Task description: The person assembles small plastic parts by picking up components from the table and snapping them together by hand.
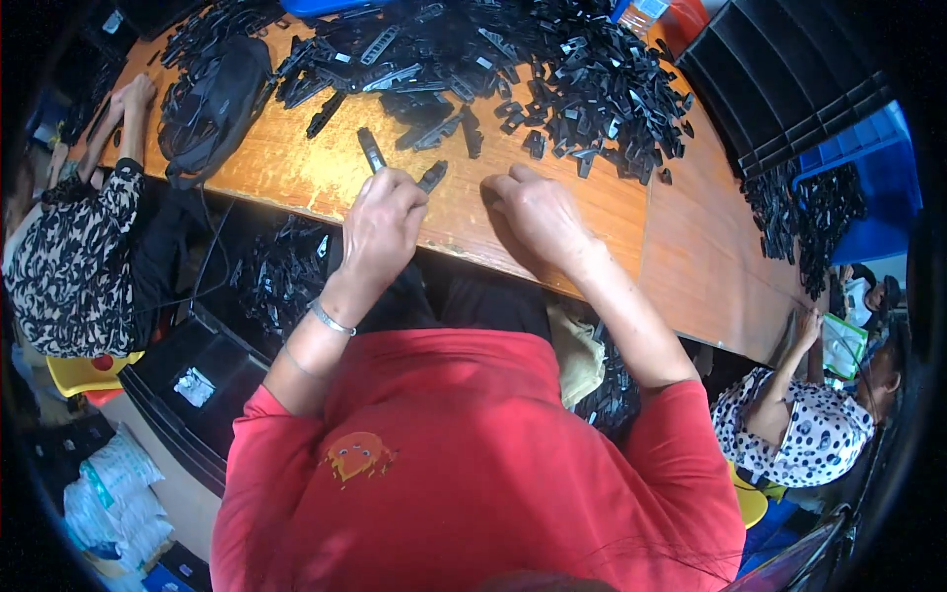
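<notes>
My left hand (383, 219) is closed, its fingers pinched together over the near edge of the wooden table (296, 173). A slim black plastic piece (369, 150) with a pale lower part sticks up from its fingers. Beside its knuckles shows another short black piece (432, 177); I cannot tell whether the hand touches it. My right hand (538, 212) rests low over the tabletop to the right, fingers curled in and tips pointing left. What it holds, if anything, is hidden under the fingers. Several long black plastic pieces (429, 128) lie just beyond both hands.
A heap of small black clip-like parts (602, 89) covers the back right; longer black pieces (395, 49) spread to its left. A black bag (217, 109) lies at the left. Black crates (789, 79) and a blue bin (878, 207) stand right. Co-workers sit on both sides.
</notes>
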`<action>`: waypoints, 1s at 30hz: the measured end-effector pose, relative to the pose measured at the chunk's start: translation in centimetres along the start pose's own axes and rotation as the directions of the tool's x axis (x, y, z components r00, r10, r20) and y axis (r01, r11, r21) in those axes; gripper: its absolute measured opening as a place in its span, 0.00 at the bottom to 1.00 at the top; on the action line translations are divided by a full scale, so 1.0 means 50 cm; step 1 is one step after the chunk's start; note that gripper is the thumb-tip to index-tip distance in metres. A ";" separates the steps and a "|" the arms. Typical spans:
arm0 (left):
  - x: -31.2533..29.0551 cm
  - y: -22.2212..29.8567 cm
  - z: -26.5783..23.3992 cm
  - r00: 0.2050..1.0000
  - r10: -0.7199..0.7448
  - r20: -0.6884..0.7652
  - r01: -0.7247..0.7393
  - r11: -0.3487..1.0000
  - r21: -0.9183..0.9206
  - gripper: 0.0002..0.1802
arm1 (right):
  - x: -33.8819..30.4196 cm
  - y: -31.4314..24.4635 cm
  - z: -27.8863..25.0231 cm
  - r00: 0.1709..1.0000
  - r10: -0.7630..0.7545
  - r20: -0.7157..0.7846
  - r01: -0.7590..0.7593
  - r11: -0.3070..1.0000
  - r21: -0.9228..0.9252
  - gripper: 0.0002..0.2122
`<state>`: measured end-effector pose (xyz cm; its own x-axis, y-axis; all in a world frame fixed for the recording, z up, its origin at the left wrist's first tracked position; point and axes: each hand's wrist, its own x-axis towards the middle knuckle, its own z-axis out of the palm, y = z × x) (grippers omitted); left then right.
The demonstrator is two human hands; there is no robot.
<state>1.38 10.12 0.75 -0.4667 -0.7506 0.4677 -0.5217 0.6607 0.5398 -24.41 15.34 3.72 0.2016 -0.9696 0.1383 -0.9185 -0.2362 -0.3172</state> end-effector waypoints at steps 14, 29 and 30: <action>0.057 0.027 -0.024 0.947 0.092 0.308 -0.129 0.986 0.102 0.15 | -0.033 -0.026 0.002 0.985 0.062 -0.160 -0.028 0.978 0.206 0.12; 0.010 -0.020 -0.001 0.998 0.024 0.052 -0.020 0.998 -0.063 0.14 | -0.013 -0.041 0.043 0.977 -0.007 -0.215 0.065 0.962 0.264 0.12; 0.010 -0.019 0.000 0.998 0.037 0.043 -0.034 0.997 -0.068 0.13 | -0.013 -0.041 0.045 0.977 -0.007 -0.214 0.064 0.963 0.262 0.12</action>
<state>1.66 9.08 0.49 -0.5157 -0.7246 0.4572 -0.4554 0.6838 0.5701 -21.93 16.32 2.19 0.1307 -0.9321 0.3377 -0.7824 -0.3061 -0.5423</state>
